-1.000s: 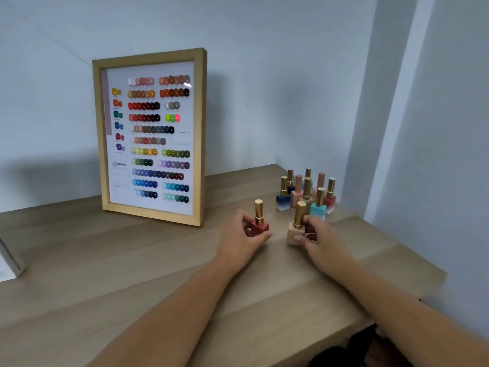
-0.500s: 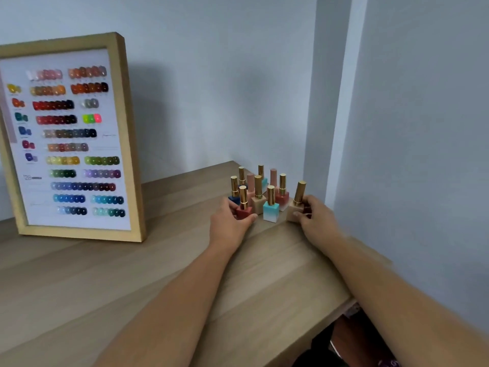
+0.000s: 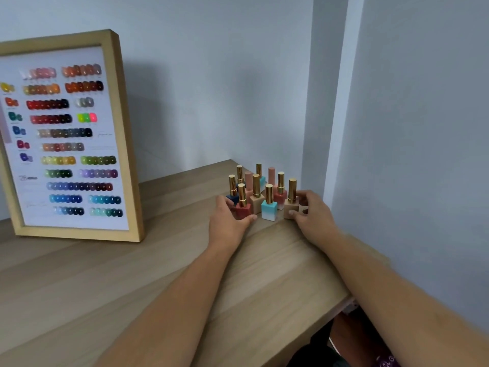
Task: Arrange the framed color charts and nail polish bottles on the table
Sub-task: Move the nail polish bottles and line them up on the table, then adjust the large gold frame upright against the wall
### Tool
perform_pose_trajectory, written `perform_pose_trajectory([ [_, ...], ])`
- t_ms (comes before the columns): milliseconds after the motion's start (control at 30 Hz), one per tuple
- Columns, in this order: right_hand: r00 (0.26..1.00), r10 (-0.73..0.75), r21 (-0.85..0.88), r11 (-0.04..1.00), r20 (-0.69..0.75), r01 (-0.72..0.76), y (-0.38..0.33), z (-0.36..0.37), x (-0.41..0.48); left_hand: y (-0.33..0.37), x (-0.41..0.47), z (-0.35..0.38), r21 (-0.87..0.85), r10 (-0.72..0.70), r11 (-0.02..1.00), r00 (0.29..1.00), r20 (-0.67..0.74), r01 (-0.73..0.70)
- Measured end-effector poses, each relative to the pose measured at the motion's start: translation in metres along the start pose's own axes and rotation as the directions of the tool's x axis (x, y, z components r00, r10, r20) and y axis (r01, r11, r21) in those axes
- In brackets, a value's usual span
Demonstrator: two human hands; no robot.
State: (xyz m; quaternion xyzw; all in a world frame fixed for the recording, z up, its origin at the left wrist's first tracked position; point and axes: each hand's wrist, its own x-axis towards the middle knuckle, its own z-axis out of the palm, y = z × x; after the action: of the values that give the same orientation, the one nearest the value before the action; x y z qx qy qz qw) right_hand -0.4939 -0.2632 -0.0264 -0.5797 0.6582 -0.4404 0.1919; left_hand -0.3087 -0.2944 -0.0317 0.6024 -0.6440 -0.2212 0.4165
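A wood-framed color chart [image 3: 116,133] stands upright at the left, leaning on the wall. Several gold-capped nail polish bottles [image 3: 258,193] cluster in the table's far right corner. My left hand [image 3: 227,223] grips a red bottle [image 3: 243,207] at the cluster's front left. My right hand [image 3: 313,218] grips a beige bottle [image 3: 291,205] at the front right. Both bottles rest on the table, touching the group. A light-blue bottle [image 3: 269,207] stands between them.
The wooden table [image 3: 158,274] ends at a front-right edge near my right forearm. Grey walls close the corner behind and to the right of the bottles. A dark gap shows below the table edge at the bottom right.
Both hands slid their bottles away from me and to the right, from the open table into the front row of the cluster. The view swung right, pushing the chart to the left.
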Motion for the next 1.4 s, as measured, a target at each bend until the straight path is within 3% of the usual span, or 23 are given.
perform_pose_trajectory([
  [167, 0.980, -0.026, -0.007, 1.000, -0.198, 0.025, 0.000, -0.003, -0.017, -0.006, -0.015, -0.016, -0.015, 0.046, 0.999, 0.998, -0.031, -0.047],
  [267, 0.973, -0.104, -0.071, 0.993, -0.206, 0.091, -0.005, -0.003, -0.031, -0.015, -0.023, -0.030, -0.003, 0.080, 0.997, 0.996, -0.030, -0.080],
  [467, 0.900, -0.430, -0.279, 0.859, 0.064, 0.430, -0.036, 0.025, -0.071, -0.045, -0.034, -0.074, 0.074, 0.121, 0.990, 0.992, -0.029, -0.119],
  [567, 0.863, -0.479, -0.239, 0.829, 0.159, 0.505, -0.061, 0.055, -0.082, -0.065, -0.039, -0.107, 0.091, 0.136, 0.988, 0.986, -0.092, -0.128],
  [800, 0.875, -0.429, -0.029, 0.894, 0.224, 0.446, -0.111, 0.133, -0.078, -0.121, -0.044, -0.193, 0.112, 0.013, 0.994, 0.967, -0.256, 0.016],
  [1033, 0.912, -0.376, 0.143, 0.924, 0.163, 0.356, -0.139, 0.197, -0.053, -0.179, -0.029, -0.255, 0.099, -0.108, 0.980, 0.877, -0.468, 0.173],
  [1400, 0.944, -0.306, 0.316, 0.914, 0.123, 0.255, -0.161, 0.234, -0.021, -0.234, 0.036, -0.304, 0.012, -0.163, 0.978, 0.808, -0.566, 0.206],
])
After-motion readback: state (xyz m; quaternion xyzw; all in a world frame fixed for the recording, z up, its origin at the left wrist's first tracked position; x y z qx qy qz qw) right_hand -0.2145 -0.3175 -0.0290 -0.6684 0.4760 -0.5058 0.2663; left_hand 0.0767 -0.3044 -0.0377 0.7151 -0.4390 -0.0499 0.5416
